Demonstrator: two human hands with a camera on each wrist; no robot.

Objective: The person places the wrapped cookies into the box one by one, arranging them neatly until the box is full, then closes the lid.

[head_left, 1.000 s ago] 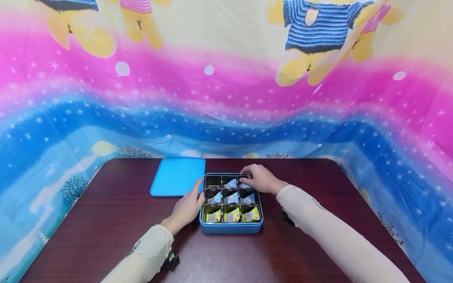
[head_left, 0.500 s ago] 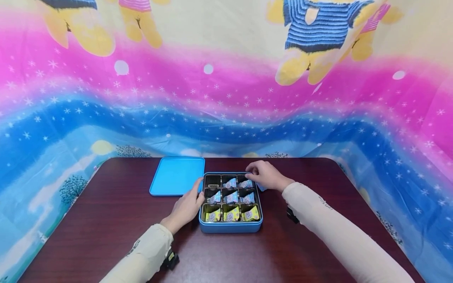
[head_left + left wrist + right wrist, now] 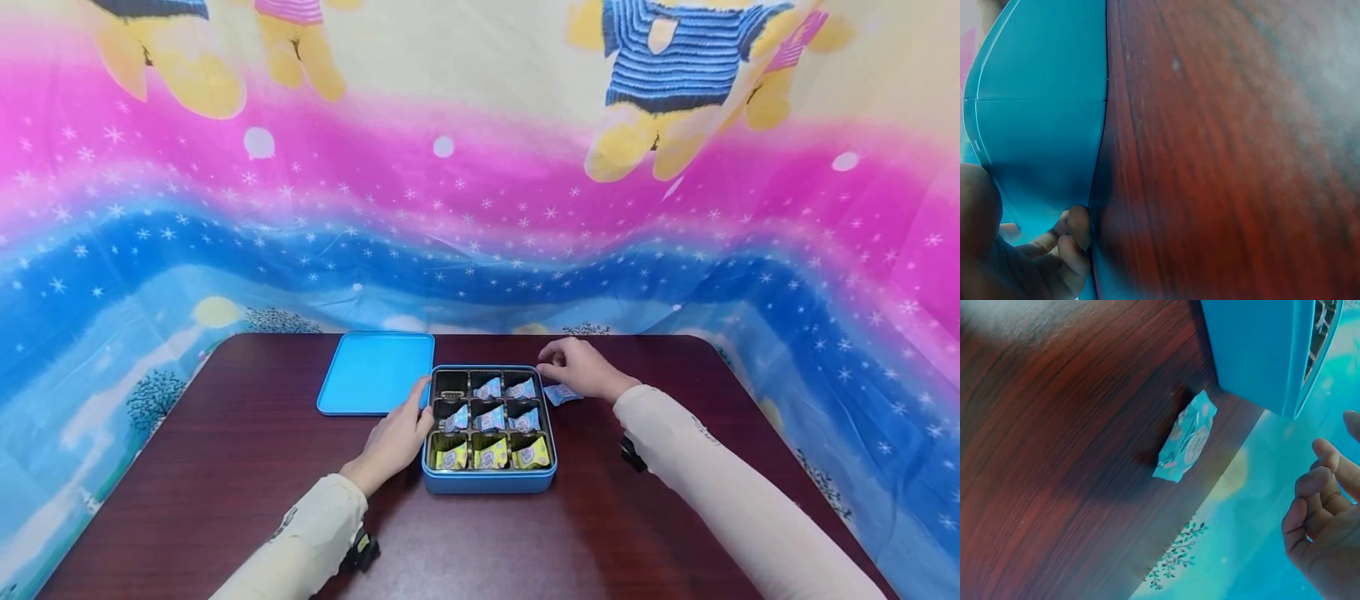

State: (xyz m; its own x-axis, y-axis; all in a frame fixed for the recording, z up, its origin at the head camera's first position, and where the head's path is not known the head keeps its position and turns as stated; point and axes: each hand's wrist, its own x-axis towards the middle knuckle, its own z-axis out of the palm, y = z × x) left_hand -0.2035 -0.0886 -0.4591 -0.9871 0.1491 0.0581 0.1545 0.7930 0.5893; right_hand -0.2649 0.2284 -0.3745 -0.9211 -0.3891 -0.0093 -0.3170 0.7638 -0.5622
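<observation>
A blue box (image 3: 490,483) with dark compartments stands on the table. Yellow wrapped candies (image 3: 491,455) fill its front row, and blue wrapped candies (image 3: 490,418) lie in the rows behind. My left hand (image 3: 393,433) rests along the box's left side, with its fingers touching the wall in the left wrist view. Just right of the box, a single blue wrapped candy (image 3: 1188,439) lies on the wood. Above and behind that candy is my right hand (image 3: 581,367), its fingers loosely bent and holding nothing, apart from the candy in the right wrist view.
Left of the box, at the back, lies a flat light blue lid (image 3: 378,375), its near right corner close to my left fingers. The dark wooden table (image 3: 225,483) ends at a patterned cloth backdrop (image 3: 480,208).
My right hand has drawn a blue candy from the box's back right corner, let it go on the table, and moved up and right. The left hand stays in place.
</observation>
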